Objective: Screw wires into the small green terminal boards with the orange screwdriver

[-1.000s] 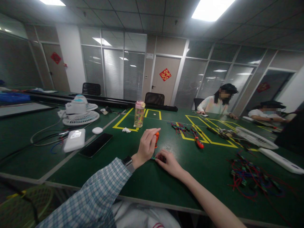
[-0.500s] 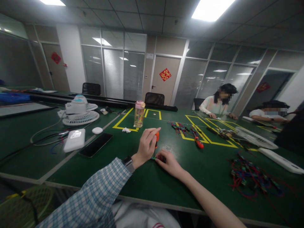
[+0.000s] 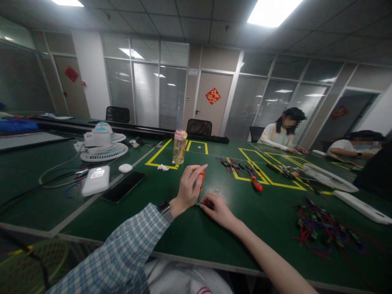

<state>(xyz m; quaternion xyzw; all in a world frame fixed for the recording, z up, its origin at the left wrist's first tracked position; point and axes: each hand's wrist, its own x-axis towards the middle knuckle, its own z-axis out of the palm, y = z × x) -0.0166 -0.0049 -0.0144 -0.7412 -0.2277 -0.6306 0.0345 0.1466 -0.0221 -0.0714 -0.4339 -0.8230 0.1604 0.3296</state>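
My left hand, with a watch on its wrist, is closed around the orange handle of a screwdriver. The screwdriver stands nearly upright, and its thin shaft goes down to a small green circuit board on the table. My right hand rests on the tabletop and pinches the right end of that board. Its curled fingers partly cover the board, and my left fingers hide much of the screwdriver handle.
On the green table are a bottle, a phone, a white power bank and fans. To the right lie wired boards and a red-handled screwdriver. Two people sit beyond.
The screwdriver handle looks slightly turned in my left hand; both hands keep their places. At the far right, the co-workers have shifted their arms and bodies a little.
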